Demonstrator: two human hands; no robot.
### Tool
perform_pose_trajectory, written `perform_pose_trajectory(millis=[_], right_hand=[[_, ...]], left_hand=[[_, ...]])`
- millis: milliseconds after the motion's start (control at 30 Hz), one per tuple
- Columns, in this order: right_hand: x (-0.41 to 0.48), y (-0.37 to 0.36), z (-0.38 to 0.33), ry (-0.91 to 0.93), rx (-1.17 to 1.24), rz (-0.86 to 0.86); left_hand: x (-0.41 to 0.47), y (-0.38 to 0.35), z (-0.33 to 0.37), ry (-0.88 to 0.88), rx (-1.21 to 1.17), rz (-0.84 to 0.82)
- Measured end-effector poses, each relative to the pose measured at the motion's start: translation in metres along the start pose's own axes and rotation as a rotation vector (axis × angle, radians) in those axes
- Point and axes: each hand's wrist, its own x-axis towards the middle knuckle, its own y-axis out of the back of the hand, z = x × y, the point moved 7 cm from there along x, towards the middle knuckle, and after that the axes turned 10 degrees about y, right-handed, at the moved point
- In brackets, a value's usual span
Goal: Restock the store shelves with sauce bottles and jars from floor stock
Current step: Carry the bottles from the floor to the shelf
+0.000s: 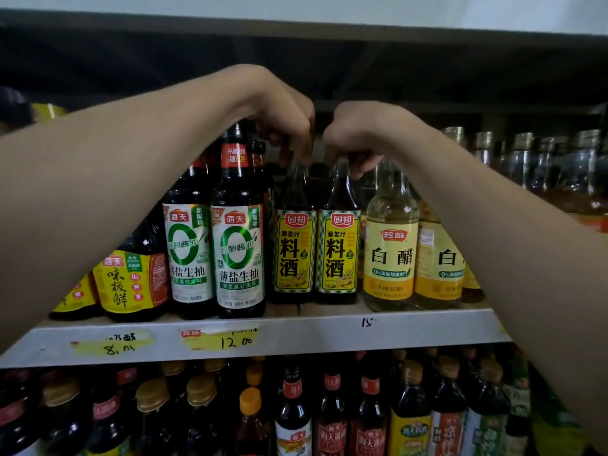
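Live at the grey metal shelf [329, 334] with its handwritten yellow price tags [112, 345], two dark glass bottles with yellow, green-checked labels are seen standing close side by side in the front row. The left wine bottle [293, 255] is set just beside a dark soy sauce bottle with a white and green label [240, 258], and the right wine bottle [339, 255] just beside a pale vinegar bottle with a yellow label [390, 258]. Each is gripped from above at the neck top: the left hand [283, 116] is curled round one cap, the right hand [355, 136] round the other. Each body therefore sits straight below its grip, its base apparently on the board. Labels should be squared forward, and release is best made only once the bases are felt flat, with the crowded glass neighbours not knocked.
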Motion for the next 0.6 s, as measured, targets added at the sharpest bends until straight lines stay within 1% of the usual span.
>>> perform_pose_trajectory(millis=[333,467,600], right_hand=[[0.028,-0.023,-0.007,-0.039,-0.042,-0.058],[0.035,-0.026,-0.002,-0.036,-0.043,-0.028],[0.037,-0.027,0.001,-0.038,0.001,0.014]], left_hand=[[0.032,-0.005,-0.028,0.117,-0.009,-0.115],[0.038,-0.005,-0.03,0.131,-0.056,-0.123],[0.036,-0.007,-0.03,0.107,-0.052,-0.122]])
